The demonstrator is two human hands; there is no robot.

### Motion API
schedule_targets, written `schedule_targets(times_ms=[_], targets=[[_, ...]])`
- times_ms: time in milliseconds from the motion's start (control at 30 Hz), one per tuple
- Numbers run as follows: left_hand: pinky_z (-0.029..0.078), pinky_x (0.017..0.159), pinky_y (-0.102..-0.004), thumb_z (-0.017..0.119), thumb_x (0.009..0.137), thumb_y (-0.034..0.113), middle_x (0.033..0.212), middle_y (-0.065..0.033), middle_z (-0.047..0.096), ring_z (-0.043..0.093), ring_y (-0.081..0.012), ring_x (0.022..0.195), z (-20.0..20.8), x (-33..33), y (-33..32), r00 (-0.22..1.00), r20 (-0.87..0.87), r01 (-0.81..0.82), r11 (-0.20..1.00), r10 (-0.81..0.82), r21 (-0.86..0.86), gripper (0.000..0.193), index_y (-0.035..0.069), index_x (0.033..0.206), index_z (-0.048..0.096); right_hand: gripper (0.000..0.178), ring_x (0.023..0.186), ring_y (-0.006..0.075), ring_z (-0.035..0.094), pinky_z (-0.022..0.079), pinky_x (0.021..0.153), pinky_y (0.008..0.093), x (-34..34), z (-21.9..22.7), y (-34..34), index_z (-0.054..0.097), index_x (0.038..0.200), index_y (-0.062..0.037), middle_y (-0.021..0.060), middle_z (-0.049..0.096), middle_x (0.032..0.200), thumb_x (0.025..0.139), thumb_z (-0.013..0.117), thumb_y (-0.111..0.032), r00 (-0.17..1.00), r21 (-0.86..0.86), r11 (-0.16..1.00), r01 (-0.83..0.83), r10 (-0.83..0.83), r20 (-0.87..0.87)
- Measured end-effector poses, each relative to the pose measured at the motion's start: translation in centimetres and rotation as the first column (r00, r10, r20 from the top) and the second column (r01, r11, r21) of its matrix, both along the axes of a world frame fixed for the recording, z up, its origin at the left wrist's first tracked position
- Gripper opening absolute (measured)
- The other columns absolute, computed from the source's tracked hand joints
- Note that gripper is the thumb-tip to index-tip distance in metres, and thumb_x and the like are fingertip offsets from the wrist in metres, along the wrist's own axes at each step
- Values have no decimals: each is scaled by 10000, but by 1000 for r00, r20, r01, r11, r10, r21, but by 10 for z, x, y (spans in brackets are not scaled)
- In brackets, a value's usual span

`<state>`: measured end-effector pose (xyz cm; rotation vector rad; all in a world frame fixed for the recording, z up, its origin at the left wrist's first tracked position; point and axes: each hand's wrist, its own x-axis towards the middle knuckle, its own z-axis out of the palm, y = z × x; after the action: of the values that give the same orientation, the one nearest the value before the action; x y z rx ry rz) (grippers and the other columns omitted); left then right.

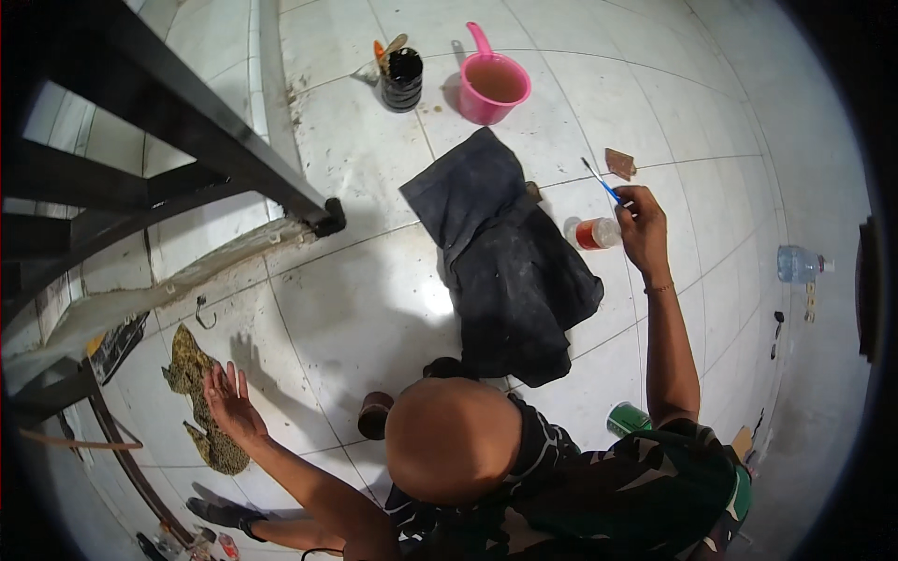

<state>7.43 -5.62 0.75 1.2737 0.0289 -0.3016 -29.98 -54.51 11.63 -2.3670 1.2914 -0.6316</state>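
Note:
My right hand [642, 224] is closed around a thin paintbrush [601, 182] with a blue handle, its tip pointing up and left. Next to that hand, a clear plastic bottle with a red label [591, 234] lies on the tiles. My left hand [234, 404] is open, fingers spread, beside a long, curvy, speckled yellow-brown piece [223, 449]; whether the fingers touch it I cannot tell. In front of my bent knee, a crumpled black cloth [514, 252] is spread over the floor.
A pink dipper with cloudy liquid [485, 116] and a black container [402, 84] holding tools stand at the far side. A black metal frame [178, 103] rises on the left. A brown scrap [619, 164], a green can [629, 419] and a brown cup [373, 417] are around me.

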Motion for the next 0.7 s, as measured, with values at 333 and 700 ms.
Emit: schedule_targets(times_ms=[333, 700], targets=[[386, 981, -427, 570, 864, 303, 1288, -180, 425, 459, -319, 1164, 16, 10, -34, 997, 32, 68, 997, -69, 48, 563, -1, 1292, 367, 222, 680, 207, 580, 477, 611, 311, -1, 7, 17, 577, 947, -10, 110, 551, 838, 735, 581, 55, 999, -59, 997, 42, -42, 3], [450, 881, -389, 603, 852, 194, 1175, -129, 528, 538, -247, 1019, 3, -8, -43, 999, 4, 32, 993, -32, 116, 449, 41, 1245, 451, 579, 826, 338, 593, 477, 712, 403, -77, -37, -43, 573, 984, 17, 208, 589, 882, 654, 746, -427, 891, -56, 971, 234, -237, -388]])
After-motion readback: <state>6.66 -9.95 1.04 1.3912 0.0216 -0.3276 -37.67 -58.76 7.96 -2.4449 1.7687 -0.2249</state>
